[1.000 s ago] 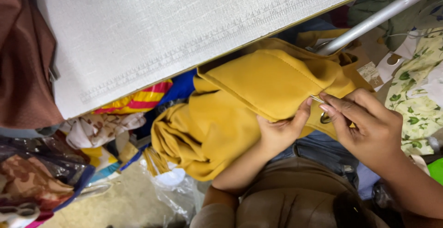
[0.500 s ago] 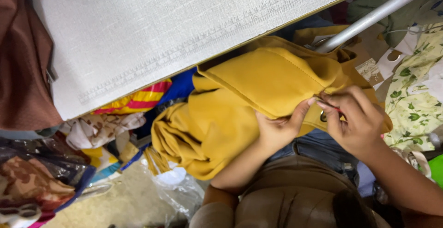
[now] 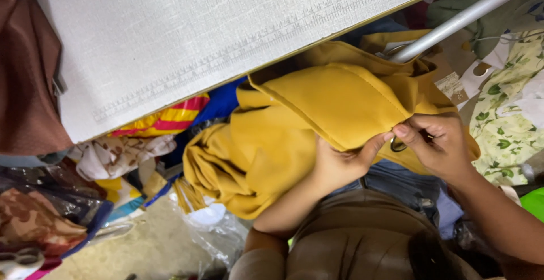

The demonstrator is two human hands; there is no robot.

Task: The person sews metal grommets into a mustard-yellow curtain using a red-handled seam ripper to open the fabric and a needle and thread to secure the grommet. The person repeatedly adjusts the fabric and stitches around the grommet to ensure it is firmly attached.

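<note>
A mustard-yellow garment (image 3: 294, 127) hangs bunched off the table edge over my lap. My left hand (image 3: 340, 165) pinches its folded, stitched edge, thumb stretched along the seam. My right hand (image 3: 439, 144) is closed at the same edge, fingertips almost touching the left thumb. It holds a small tool with a dark loop (image 3: 398, 144); the rest of the tool is hidden in the fingers. Both hands sit just below the table, beside the metal pole.
A white textured table top (image 3: 187, 36) with a printed ruler strip fills the upper left. A grey metal pole (image 3: 470, 13) slants at upper right. Brown cloth (image 3: 25, 70) hangs at left, floral fabric (image 3: 504, 115) at right. Striped and mixed fabrics and plastic bags (image 3: 141, 161) lie below the table.
My right hand has closed in towards the left thumb at the garment's edge. The left hand keeps its pinch on the fold, which has shifted slightly.
</note>
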